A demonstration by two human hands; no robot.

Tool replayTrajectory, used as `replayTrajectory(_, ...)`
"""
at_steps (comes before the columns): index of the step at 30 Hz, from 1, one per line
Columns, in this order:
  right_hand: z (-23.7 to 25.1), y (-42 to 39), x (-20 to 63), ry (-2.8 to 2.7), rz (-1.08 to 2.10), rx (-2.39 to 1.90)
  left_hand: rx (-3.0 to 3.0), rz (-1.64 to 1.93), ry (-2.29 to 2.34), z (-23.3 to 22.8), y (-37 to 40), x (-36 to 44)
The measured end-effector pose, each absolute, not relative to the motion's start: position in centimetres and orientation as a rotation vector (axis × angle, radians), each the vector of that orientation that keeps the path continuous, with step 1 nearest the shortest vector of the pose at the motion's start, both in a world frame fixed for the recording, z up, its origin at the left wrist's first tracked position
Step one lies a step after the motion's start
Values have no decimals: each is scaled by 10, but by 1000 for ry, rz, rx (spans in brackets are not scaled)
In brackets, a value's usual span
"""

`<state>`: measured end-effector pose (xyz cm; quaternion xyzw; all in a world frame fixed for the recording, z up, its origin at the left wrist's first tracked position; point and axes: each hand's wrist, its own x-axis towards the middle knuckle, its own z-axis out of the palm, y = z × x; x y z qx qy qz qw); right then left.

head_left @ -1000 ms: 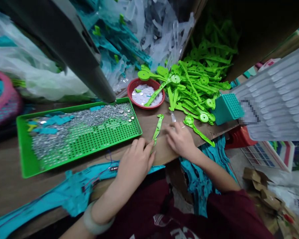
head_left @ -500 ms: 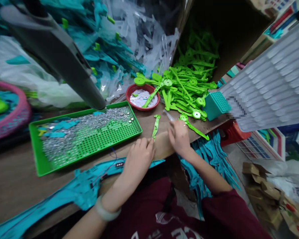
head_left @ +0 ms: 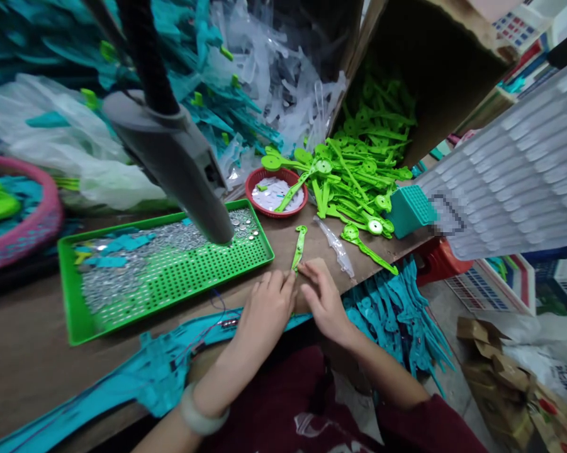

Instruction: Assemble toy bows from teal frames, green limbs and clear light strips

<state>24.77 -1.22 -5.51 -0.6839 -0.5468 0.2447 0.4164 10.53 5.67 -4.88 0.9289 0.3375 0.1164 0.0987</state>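
A slim bright-green plastic part [head_left: 299, 246] lies on the table edge, its far end sticking out beyond my fingers. My left hand [head_left: 270, 303] is closed over its near end, which is mostly hidden. My right hand [head_left: 325, 302] is just to the right, fingers stretched toward that same end and thumb apart; whether its fingertips touch the part I cannot tell. A clear plastic strip [head_left: 337, 248] lies loose beyond my right hand. Beside it is another green part with a round disc [head_left: 369, 250]. Under my left forearm runs a long teal plastic piece [head_left: 165, 355] with thin wires.
A green perforated tray [head_left: 170, 296] holds small metal pieces. A red basket [head_left: 283, 214] contains white pieces. Green parts [head_left: 353, 170] spill from a cardboard box [head_left: 446, 75]. A grey cylindrical tool [head_left: 184, 170] hangs over the tray. A teal block [head_left: 410, 211] stands at the right.
My right hand has let go of the clear strip, which now lies on the table, and has come left and nearer to my left hand. The hanging tool appears further right.
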Motion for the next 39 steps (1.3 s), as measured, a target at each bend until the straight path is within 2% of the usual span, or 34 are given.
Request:
replayTrajectory(3, -56, 6, 267, -1143, 571, -1743, 2739, 416, 985, -53, 56, 104)
replayTrajectory(7, -56, 27, 268, -1101, 587, -1792, 2781, 465, 962, -56, 57, 102)
replayTrajectory(21, -60, 15, 236, -993, 506, -1842, 2767, 484, 912, -54, 58, 99)
replayTrajectory(28, -49, 16, 240, -1199, 543, -1929, 2779, 483, 946, -54, 56, 101)
replayTrajectory(33, -40, 6, 259, -1803, 380, -1741, 2781, 454, 948, -53, 56, 101)
replayTrajectory(36, -34, 6, 275, -1875, 491, -1642, 2773, 423, 953, -50, 58, 102)
replayTrajectory(39, -25, 21, 286, -1800, 655, -1728, 2777, 319, 999, -44, 59, 107)
